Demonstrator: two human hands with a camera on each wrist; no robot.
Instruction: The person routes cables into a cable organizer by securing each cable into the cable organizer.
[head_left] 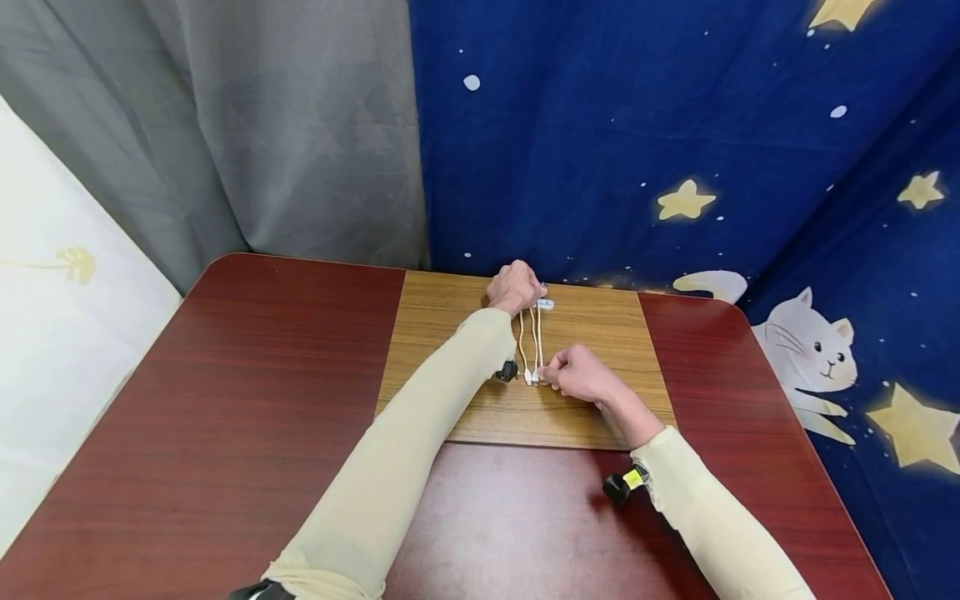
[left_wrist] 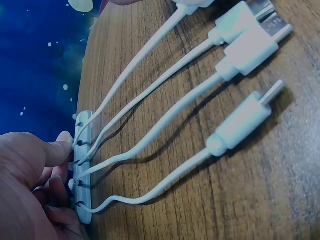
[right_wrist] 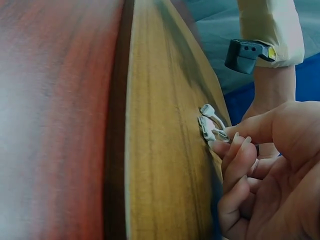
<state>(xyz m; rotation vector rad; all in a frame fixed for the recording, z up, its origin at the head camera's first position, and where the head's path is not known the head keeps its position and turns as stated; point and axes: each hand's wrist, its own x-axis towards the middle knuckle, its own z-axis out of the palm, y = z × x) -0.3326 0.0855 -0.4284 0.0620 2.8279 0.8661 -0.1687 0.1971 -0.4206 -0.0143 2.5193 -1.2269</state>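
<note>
At the far side of the wooden board, my left hand point(head_left: 514, 286) has its fingers curled against the back edge of a pale cable clip point(left_wrist: 86, 202), a narrow strip with slots. Several white charging cables run through the slots toward me, and their plugs lie side by side on the board. One white plug point(left_wrist: 241, 122) with a slim metal tip lies apart from a pair of wider plugs point(left_wrist: 252, 50). My right hand point(head_left: 579, 373) pinches another cable near its plug between thumb and forefinger. The cable ends behind the clip are hidden by my left hand.
The light wooden board point(head_left: 480, 417) lies on a dark red table point(head_left: 300, 350), near its back edge. Behind hang a grey curtain point(head_left: 315, 125) and a blue star-patterned curtain point(head_left: 600, 125). Black wrist cameras sit at both sleeves; my left forearm crosses the board.
</note>
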